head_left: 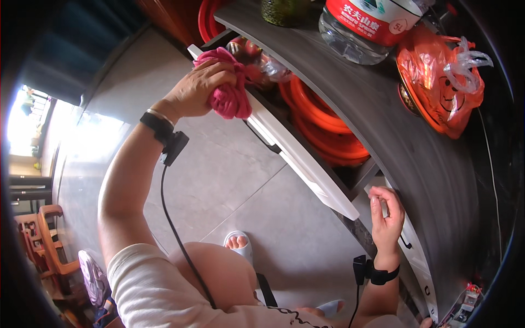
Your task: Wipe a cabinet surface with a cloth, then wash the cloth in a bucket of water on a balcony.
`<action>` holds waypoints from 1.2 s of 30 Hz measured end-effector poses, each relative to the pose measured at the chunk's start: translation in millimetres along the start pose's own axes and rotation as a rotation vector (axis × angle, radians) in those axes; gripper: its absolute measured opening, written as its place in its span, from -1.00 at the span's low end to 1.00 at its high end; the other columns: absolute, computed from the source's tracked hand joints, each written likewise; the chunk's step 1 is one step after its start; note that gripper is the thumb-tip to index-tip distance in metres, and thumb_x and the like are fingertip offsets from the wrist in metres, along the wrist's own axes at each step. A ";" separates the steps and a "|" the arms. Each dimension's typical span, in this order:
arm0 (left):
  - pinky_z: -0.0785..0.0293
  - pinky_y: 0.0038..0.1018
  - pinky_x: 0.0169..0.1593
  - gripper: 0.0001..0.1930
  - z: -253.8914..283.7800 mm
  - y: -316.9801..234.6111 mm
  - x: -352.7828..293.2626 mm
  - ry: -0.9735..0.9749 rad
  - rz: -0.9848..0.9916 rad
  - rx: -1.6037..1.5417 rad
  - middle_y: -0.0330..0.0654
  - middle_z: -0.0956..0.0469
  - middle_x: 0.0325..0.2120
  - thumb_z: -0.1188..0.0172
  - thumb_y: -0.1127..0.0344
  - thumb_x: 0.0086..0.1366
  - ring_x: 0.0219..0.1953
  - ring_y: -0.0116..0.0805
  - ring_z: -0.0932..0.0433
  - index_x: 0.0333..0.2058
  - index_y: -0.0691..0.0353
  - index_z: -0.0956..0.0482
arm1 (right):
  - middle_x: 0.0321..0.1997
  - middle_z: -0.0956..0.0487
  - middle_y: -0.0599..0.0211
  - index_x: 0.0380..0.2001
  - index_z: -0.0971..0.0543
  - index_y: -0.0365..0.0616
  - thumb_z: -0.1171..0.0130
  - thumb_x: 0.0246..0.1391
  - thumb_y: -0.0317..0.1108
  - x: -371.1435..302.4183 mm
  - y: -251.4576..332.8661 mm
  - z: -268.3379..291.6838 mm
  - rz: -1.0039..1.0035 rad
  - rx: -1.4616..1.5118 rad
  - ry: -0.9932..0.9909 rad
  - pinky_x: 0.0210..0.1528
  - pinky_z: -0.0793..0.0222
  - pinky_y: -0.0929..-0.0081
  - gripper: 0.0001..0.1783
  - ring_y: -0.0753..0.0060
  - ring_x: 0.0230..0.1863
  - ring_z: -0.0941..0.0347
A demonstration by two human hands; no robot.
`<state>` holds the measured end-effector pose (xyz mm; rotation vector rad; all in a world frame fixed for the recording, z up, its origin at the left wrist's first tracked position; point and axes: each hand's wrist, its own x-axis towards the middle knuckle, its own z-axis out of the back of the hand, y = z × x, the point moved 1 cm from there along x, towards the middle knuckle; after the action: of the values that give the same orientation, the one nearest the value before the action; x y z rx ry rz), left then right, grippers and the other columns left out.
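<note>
The left hand (205,86) is gripping a pink cloth (229,101), fingers bending over its bunched folds, and is holding it against the top edge of the white drawer front (301,161), near the far end. The right hand (387,214) is hovering beside the near end, fingers loosely curling around nothing; whether its fingertips are touching the dark wood-grain cabinet (361,104) is unclear from this angle. With that front standing out from the cabinet, 3 risks are arising. Uneven pressure at the far end could be driving the front inward and nipping fingers against the cabinet. Loose folds could be catching on the clear plastic bag (276,71) lying behind it. The black cable (168,213), hanging from the left wrist, could be snagging on the black handle (270,146) during a wide arm movement.
</note>
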<state>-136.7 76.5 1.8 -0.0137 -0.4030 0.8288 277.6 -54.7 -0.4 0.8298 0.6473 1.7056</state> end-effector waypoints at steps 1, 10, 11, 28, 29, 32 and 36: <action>-0.32 -0.30 0.02 -0.58 2.7 6.5 -1.8 -0.024 0.022 0.006 -0.23 -0.41 -0.18 -0.25 0.49 -0.18 -0.07 -0.17 -0.38 -0.27 0.05 -0.39 | -0.36 -0.49 0.22 -0.32 -0.47 -0.28 -0.04 0.01 -0.53 -1.0 0.5 -2.7 -0.013 0.014 0.003 -0.30 -0.33 0.55 -0.87 0.40 -0.40 -0.42; -0.40 -0.33 -0.11 -0.61 25.7 67.4 -8.0 0.043 0.198 0.078 -0.19 -0.45 -0.21 -0.21 0.49 -0.13 -0.15 -0.13 -0.44 -0.26 0.07 -0.37 | -0.40 -0.49 0.22 -0.34 -0.46 -0.29 -0.02 -0.01 -0.54 -3.9 3.0 -7.1 0.009 -0.013 0.038 -0.30 -0.32 0.54 -0.88 0.37 -0.40 -0.42; -0.40 -0.33 -0.10 -0.60 26.5 71.3 -9.5 0.047 0.274 0.124 -0.19 -0.45 -0.22 -0.20 0.49 -0.13 -0.13 -0.13 -0.44 -0.23 0.06 -0.37 | -0.38 -0.49 0.24 -0.33 -0.45 -0.29 -0.02 0.01 -0.53 -4.6 2.9 -7.2 -0.012 -0.016 0.057 -0.27 -0.31 0.57 -0.88 0.43 -0.37 -0.41; -0.39 -0.29 -0.12 -0.54 -3.3 85.4 -127.4 -0.189 1.240 -0.006 0.04 -0.50 -0.28 -0.05 0.45 -0.11 -0.16 0.03 -0.45 -0.12 0.10 -0.38 | 0.25 -0.02 -0.01 0.11 -0.20 -0.09 -0.30 -0.37 0.17 3.1 22.7 -32.4 0.236 -0.844 -0.129 0.21 0.27 -0.17 -0.02 -0.17 0.27 0.16; -0.39 -0.29 -0.11 -0.53 -2.6 81.7 -124.5 -0.207 1.218 -0.041 0.05 -0.50 -0.29 -0.06 0.45 -0.13 -0.16 0.03 -0.45 -0.12 0.13 -0.37 | 0.27 0.00 0.00 0.14 -0.16 -0.09 -0.28 -0.34 0.17 5.2 22.2 -30.5 0.175 -0.854 -0.110 0.23 0.36 -0.18 -0.01 -0.17 0.29 0.21; -0.39 -0.29 -0.11 -0.50 -7.8 70.8 -106.8 -0.232 1.193 -0.102 0.08 -0.50 -0.32 -0.10 0.44 -0.17 -0.17 0.05 -0.46 -0.12 0.19 -0.36 | 0.24 -0.08 0.07 0.16 -0.14 -0.08 -0.39 -0.43 -0.07 20.8 22.0 -28.1 0.064 -0.905 -0.106 0.24 0.32 -0.14 0.02 -0.04 0.29 0.09; -0.41 -0.27 -0.14 -0.44 -24.6 58.5 -91.0 -0.224 1.168 -0.265 0.10 -0.51 -0.33 -0.14 0.42 -0.24 -0.21 0.07 -0.48 -0.11 0.17 -0.36 | 0.16 -0.18 0.08 0.17 -0.14 -0.07 -0.41 -0.49 -0.35 49.6 30.7 -22.8 -0.004 -0.904 -0.046 0.19 0.05 0.09 0.04 0.04 0.14 -0.13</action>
<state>-224.8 54.3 -62.0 -0.4404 -0.7270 1.9297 232.8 -15.6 19.5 0.2141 -0.1811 1.7197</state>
